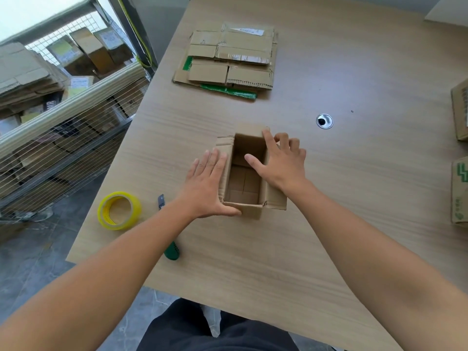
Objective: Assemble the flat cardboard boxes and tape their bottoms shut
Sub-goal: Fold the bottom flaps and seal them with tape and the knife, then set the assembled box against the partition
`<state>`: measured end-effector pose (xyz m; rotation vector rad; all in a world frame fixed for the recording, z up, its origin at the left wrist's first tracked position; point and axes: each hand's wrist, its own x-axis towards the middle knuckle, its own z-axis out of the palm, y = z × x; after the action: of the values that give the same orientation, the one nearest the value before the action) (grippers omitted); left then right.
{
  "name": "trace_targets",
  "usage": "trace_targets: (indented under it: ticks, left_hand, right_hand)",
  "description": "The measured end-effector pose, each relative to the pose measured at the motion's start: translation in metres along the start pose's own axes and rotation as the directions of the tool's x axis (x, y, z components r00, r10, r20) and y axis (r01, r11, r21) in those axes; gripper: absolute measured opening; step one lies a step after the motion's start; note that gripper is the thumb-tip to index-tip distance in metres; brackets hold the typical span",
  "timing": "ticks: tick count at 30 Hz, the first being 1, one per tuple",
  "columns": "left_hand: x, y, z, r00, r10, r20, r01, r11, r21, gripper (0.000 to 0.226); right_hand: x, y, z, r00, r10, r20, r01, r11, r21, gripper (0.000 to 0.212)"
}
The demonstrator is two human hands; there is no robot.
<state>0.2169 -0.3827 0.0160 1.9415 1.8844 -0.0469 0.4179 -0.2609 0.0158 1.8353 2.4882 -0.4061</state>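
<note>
From the head camera, you had the cardboard box (251, 211) standing upright near the middle of the tabletop (342, 211), its mouth facing up and its bottom flaps folded shut inside. Your left hand (207, 188) lay flat against the box's left side, fingers straight and together, thumb reaching to the near corner; it gripped nothing. Your right hand (282, 164) was spread over the right rim, forefinger pointing to the far corner, thumb hanging over the opening, the other fingers slightly bent on the right flap, holding nothing in a pinch. A stack of flat boxes (228, 59) sat at the far side of the tabletop, well apart. A yellow tape roll (119, 211) lay left of your left forearm, with a green-handled cutter (172, 250) partly hidden under that arm. Two more boxes (460, 191) showed at the right edge, and a wire cage (63, 138) of cardboard stood beside the tabletop on the left.
</note>
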Motion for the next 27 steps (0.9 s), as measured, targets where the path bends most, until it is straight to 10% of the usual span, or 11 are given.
trace_targets:
  ticks: [9, 13, 27]
  left_hand:
    - [-0.014, 0.001, 0.000, 0.998, -0.058, -0.009, 0.038, 0.758, -0.651, 0.120]
    - [-0.015, 0.020, 0.009, 0.996, -0.084, -0.039, 0.016, 0.574, -0.819, 0.098]
    - [-0.014, 0.284, 0.096, 0.934, 0.345, 0.095, -0.120, 0.553, -0.824, 0.089]
  right_hand:
    - [-0.083, 0.004, -0.018, 0.967, 0.004, -0.254, 0.044, 0.982, 0.183, 0.067]
    - [-0.154, 0.008, 0.000, 0.986, 0.121, -0.117, -0.092, 0.970, 0.227, 0.062]
    - [-0.326, 0.210, -0.024, 0.814, 0.577, -0.061, -0.562, 0.810, 0.166, 0.081]
